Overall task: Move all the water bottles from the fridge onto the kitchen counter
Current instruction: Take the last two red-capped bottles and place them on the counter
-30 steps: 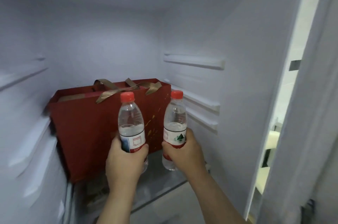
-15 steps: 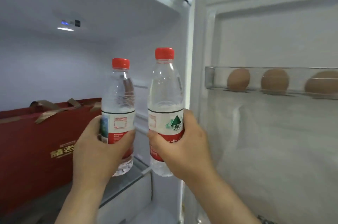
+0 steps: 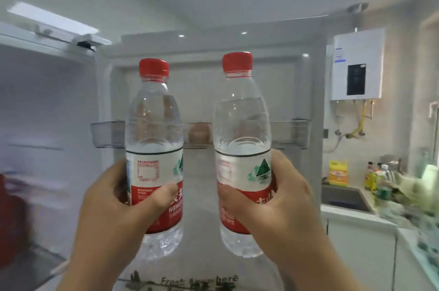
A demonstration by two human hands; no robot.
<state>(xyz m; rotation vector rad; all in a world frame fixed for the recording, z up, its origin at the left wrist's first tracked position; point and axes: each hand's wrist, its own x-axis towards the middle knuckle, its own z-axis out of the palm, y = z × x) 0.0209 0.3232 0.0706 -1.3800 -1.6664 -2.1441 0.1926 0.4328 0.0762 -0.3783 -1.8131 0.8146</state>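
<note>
Bottles point(image 3: 154, 129) lifted out upright; left grip point(image 3: 114, 214), right grip point(image 3: 280, 207) clasping.

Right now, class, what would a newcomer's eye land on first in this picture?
At the centre the left hand grips the left bottle and the right hand the right bottle, both red-capped, side by side. Behind them stands the open fridge door, and the kitchen counter lies at the right.
</note>
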